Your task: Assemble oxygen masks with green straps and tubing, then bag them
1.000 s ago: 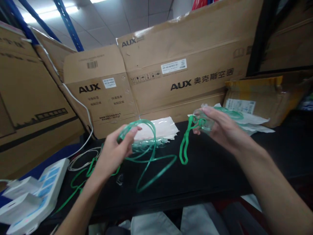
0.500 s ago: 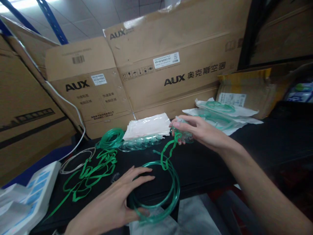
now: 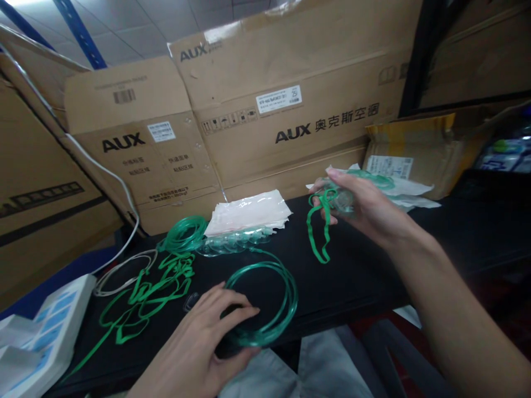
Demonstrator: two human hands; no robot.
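My right hand (image 3: 352, 202) is closed on a clear oxygen mask (image 3: 344, 202), which the fingers partly cover. From the mask a green elastic strap (image 3: 309, 229) hangs in a loop above the black table. My left hand (image 3: 219, 337) is curved round the near left part of a coil of green clear tubing (image 3: 290, 309), the coil running between thumb and fingers. This coil lies at the table's front edge, and its free end reaches back toward a row of clear masks (image 3: 236, 240). Beside the left hand is a small clear piece (image 3: 191, 302), too blurred to name.
White pouches (image 3: 249, 213) lie stacked behind the masks. Leftward are another green tubing coil (image 3: 185, 235), tangled green straps (image 3: 141, 304), a pale cable (image 3: 124, 271) and a white-and-blue device (image 3: 62, 326). Packaged masks (image 3: 394, 185) sit at right. Large cardboard boxes (image 3: 249, 149) stand behind.
My right hand has moved right with the mask and its strap, away from the coil. The coil under my left hand sits slightly farther back on the table, its near side lifted from my lap.
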